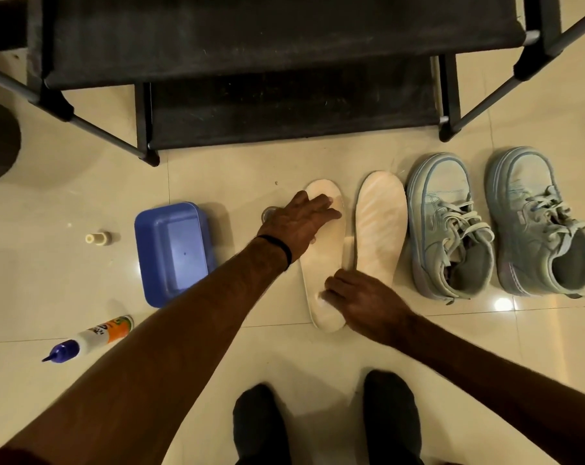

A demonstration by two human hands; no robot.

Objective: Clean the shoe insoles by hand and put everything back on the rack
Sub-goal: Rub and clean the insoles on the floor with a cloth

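The cream tiled floor (318, 357) carries two pale insoles (380, 226) side by side, with a pair of light blue shoes (452, 226) just to their right. Left of the insoles sit a blue tub (173, 253), a small cap (98, 238) and a glue bottle (96, 337) lying down. The black rack (284, 105) stands behind.

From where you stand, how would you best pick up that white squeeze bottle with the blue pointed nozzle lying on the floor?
Probably by the white squeeze bottle's round middle, coming from above with fingers across its width. It lies on its side on the tiled floor, nozzle toward the near left, and the tapered tip offers little to hold.
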